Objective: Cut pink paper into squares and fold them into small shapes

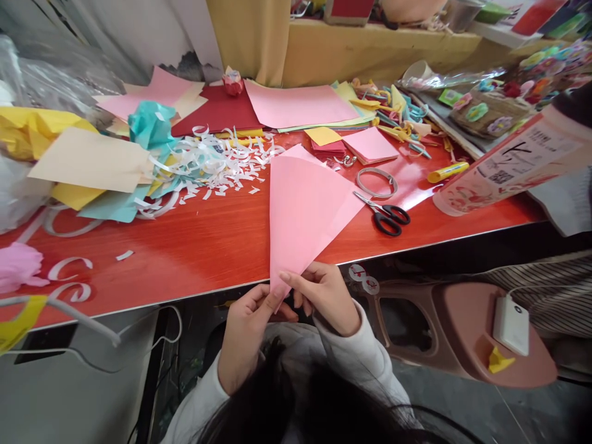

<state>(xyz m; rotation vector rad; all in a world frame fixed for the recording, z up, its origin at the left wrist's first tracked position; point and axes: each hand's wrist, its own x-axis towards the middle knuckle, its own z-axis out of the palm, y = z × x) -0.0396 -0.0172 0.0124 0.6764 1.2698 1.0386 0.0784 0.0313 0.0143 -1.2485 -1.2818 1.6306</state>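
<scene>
A folded sheet of pink paper [309,209] narrows to a point at its near end, just over the table's front edge. My left hand [252,330] pinches that tip between thumb and fingers. On the right side of the same tip, my right hand [326,296] grips with its thumb on top and fingers curled beneath. The paper's wide end reaches over the red table [208,246]. Black-handled scissors [388,217] lie beside its right corner, with a ring-shaped roll of tape [377,182] behind them.
White paper strips [217,160] and coloured scraps cover the table's left part. Pink sheets [300,105] lie at the back, small pink squares [371,145] nearer. A tall pink bottle [513,160] stands right. Below, a brown stool [490,327] carries a white power bank [511,324].
</scene>
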